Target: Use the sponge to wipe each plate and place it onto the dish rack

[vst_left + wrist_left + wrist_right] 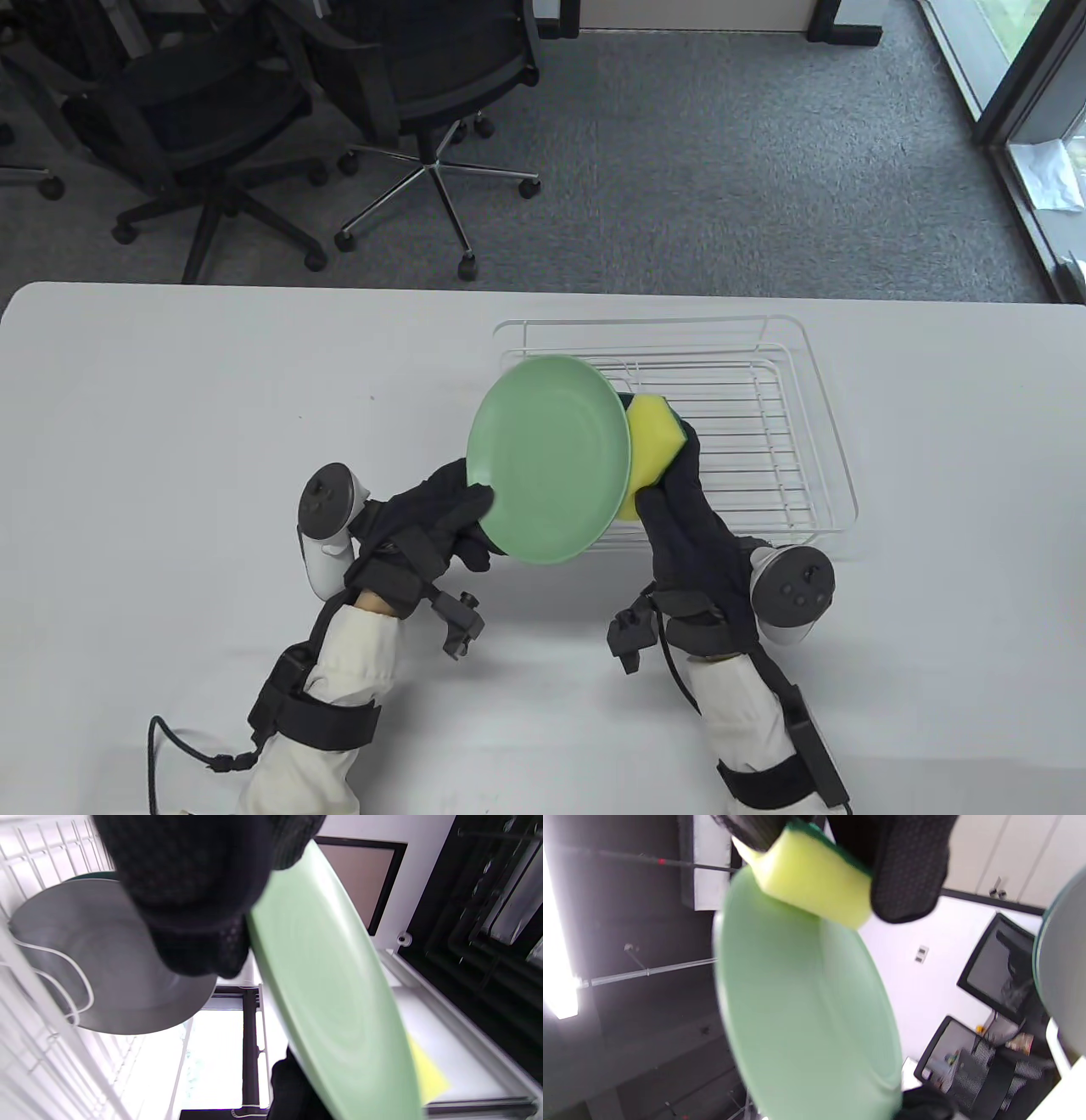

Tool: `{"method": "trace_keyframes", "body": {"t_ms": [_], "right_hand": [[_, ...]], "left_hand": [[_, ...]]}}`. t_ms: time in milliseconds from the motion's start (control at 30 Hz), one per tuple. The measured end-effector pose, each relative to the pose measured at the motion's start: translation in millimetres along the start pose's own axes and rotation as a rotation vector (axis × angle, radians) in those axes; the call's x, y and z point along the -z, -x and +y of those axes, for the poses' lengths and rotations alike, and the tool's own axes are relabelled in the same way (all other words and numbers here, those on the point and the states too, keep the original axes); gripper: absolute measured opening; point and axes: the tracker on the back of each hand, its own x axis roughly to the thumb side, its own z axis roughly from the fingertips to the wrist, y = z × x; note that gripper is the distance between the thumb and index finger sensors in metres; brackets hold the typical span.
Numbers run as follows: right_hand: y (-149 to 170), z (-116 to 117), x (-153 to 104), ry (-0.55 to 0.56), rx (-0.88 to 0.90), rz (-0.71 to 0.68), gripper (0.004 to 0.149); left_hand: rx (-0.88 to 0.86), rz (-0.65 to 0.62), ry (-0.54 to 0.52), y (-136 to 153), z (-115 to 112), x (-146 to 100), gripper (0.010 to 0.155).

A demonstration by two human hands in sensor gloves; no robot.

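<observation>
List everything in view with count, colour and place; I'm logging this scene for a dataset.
Round light green plate: one, held tilted above the table in front of the rack.
Yellow sponge with a dark green scrub layer: one, pressed against the plate's far side.
White wire dish rack: one, on the table's right half.
Grey plate with a dark rim: one, seen only in the wrist views, beside the rack wires.
White table: one, under everything.
Black office chairs: several, on the grey carpet beyond the table.
Left hand: black glove, grips the green plate's lower rim.
Right hand: black glove, holds the sponge.
</observation>
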Motion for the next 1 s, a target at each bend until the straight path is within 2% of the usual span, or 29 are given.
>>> {"method": "trace_keyframes", "body": {"t_ms": [133, 367, 533, 633, 800, 1000], "right_hand": [[9.3, 1.7, 1.2, -0.060, 0.161, 0.061, 0.057], [28.1, 12.8, 2.4, -0.209, 0.200, 0.164, 0.058], [31.8, 32.5, -0.6, -0.289, 0.185, 0.173, 0.061], [29.5, 44.8, -2.9, -0.333, 0.118, 0.161, 0.063], [23.9, 58.1, -6.0, -0.380, 0.029, 0.129, 0.065], [17.4, 65.2, -8.0, -0.451, 0.176, 0.179, 0.068]], "left_hand": [[0.074, 0.005, 0.034, -1.3, -8.1, 0.5, 0.050], [0.206, -0.011, 0.107, -6.9, -20.7, 0.6, 0.046], [0.182, -0.029, 0.109, -8.5, -25.2, -0.6, 0.044], [0.132, -0.035, 0.073, -8.6, -24.3, -2.1, 0.044], [0.091, -0.045, -0.085, -7.6, -12.5, -5.8, 0.043], [0.067, -0.052, -0.192, -3.7, 5.9, -6.4, 0.044]]}}
